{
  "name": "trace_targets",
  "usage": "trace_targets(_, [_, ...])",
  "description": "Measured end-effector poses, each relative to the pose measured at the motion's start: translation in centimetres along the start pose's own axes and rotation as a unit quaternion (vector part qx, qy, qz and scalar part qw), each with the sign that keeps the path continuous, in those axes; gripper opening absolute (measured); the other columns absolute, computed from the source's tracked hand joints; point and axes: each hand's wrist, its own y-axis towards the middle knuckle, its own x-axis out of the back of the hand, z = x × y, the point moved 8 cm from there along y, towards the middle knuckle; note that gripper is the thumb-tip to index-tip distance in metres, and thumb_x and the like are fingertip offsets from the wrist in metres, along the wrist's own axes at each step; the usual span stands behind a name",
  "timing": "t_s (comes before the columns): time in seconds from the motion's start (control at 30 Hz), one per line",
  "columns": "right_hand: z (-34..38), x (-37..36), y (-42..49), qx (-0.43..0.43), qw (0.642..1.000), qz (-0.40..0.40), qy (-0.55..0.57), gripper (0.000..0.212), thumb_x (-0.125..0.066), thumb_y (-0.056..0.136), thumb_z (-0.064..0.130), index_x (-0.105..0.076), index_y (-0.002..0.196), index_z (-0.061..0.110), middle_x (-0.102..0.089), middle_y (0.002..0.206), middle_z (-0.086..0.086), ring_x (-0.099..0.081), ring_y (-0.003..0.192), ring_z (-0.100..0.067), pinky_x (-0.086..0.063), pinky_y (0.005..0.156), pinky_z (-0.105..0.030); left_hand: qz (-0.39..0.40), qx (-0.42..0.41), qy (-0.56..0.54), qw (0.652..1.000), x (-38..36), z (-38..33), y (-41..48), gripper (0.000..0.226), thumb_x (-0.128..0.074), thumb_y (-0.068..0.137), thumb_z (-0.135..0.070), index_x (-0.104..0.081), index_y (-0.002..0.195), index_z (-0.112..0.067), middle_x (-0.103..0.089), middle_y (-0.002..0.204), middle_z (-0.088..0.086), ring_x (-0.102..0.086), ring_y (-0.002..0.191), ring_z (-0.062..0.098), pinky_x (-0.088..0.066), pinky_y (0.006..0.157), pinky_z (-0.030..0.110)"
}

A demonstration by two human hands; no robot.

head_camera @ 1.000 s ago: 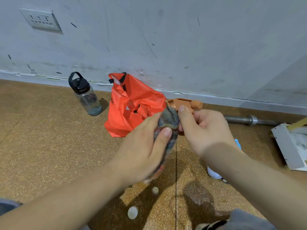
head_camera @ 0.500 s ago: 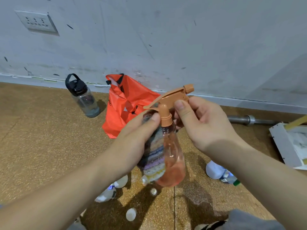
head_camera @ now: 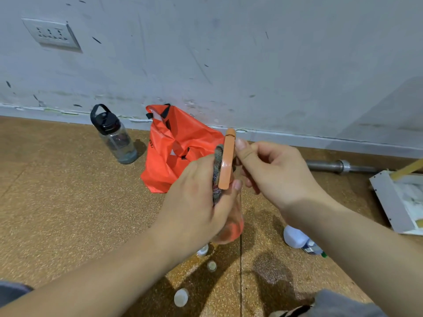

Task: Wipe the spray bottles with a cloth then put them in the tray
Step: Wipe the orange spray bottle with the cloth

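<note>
One orange spray bottle point(head_camera: 227, 162) against cloth point(head_camera: 216, 179)

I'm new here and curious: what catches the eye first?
In the middle, the left hand grips a cloth against an orange spray bottle, which the right hand pinches at its top. Behind them a bright orange bag slumps by the wall, a clear water bottle to its left.

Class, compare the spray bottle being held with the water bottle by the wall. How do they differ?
The spray bottle is held in the air; the water bottle stands on the floor. The spray bottle has an orange trigger head, the water bottle a black cap with a loop. Both have see-through bodies.
</note>
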Motion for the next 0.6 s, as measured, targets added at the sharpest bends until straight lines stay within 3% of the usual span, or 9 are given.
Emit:
trace_targets(0.13, [0.1,-0.4,-0.3,-0.045,0.998,0.033,-0.034,0.053,-0.065,0.095,0.049,-0.067,0.076,0.000,-0.065,0.063,-0.017,-0.055,0.052,-0.017,-0.044,0.057,-0.035,0.041,-0.023,0.112,0.993,-1.1,1.0,-0.2,0.028,-0.062,0.095,-0.034,-0.058,0.109,-0.011,-0.059,0.097,0.004,-0.055,0.090,0.028,-0.039,0.076,0.032])
trace_targets(0.23, [-0.5,-1.3,-0.9,-0.062,0.987,0.076,-0.129,0.065,-0.079,0.072,0.065,-0.067,0.089,0.004,-0.067,0.066,-0.010,-0.057,0.056,-0.015,-0.052,0.058,-0.040,0.078,-0.055,0.166,0.981,-2.1,1.1,-0.9,0.037,-0.058,0.088,-0.031,-0.061,0.114,-0.004,-0.059,0.098,0.009,-0.055,0.087,0.032,-0.048,0.074,0.046])
trace_targets(0.3, [-1.0,-1.6,-1.1,-0.073,0.981,0.091,-0.156,0.079,-0.075,0.060,0.074,-0.065,0.095,0.004,-0.071,0.076,-0.019,-0.057,0.061,-0.020,-0.057,0.064,-0.052,0.103,-0.057,0.171,0.978,-2.6,1.1,-1.2,0.042,-0.058,0.088,-0.029,-0.061,0.121,-0.003,-0.060,0.102,0.009,-0.057,0.090,0.033,-0.050,0.076,0.048])
trace_targets(0.4, [-1.7,-1.3,-0.9,-0.089,0.982,0.092,-0.136,0.075,-0.072,0.065,0.071,-0.064,0.094,0.001,-0.073,0.084,-0.024,-0.058,0.060,-0.023,-0.057,0.068,-0.058,0.136,-0.054,0.116,0.982,-2.9,1.2,-1.5,0.038,-0.057,0.091,-0.026,-0.057,0.125,-0.007,-0.059,0.107,0.006,-0.057,0.097,0.029,-0.048,0.084,0.044])
trace_targets(0.5, [-2.7,-0.6,-0.8,-0.080,0.985,0.065,-0.136,0.034,-0.069,0.094,0.040,-0.062,0.089,0.007,-0.068,0.055,-0.002,-0.060,0.045,-0.010,-0.047,0.049,-0.034,0.172,-0.062,0.059,0.981,-3.6,0.4,-2.2,0.043,-0.048,0.095,-0.030,-0.055,0.129,-0.005,-0.061,0.112,0.006,-0.058,0.104,0.026,-0.045,0.093,0.035])
trace_targets(0.57, [-3.4,-0.3,-0.8,-0.068,0.988,0.038,-0.136,0.025,-0.066,0.097,0.032,-0.059,0.086,0.011,-0.056,0.048,0.008,-0.055,0.040,-0.003,-0.042,0.047,-0.023,0.178,-0.042,0.021,0.983,-4.0,0.2,-2.5,0.049,-0.045,0.099,-0.033,-0.049,0.142,-0.008,-0.061,0.122,0.003,-0.056,0.114,0.020,-0.039,0.102,0.020])
trace_targets(0.6, [-3.6,-0.3,-0.8,-0.067,0.990,0.028,-0.125,0.025,-0.067,0.096,0.034,-0.059,0.083,0.014,-0.055,0.051,0.009,-0.055,0.041,-0.005,-0.043,0.050,-0.024,0.171,-0.024,0.005,0.985,-3.9,0.2,-2.3,0.051,-0.044,0.101,-0.034,-0.045,0.147,-0.011,-0.061,0.125,0.000,-0.055,0.117,0.015,-0.034,0.103,0.011])
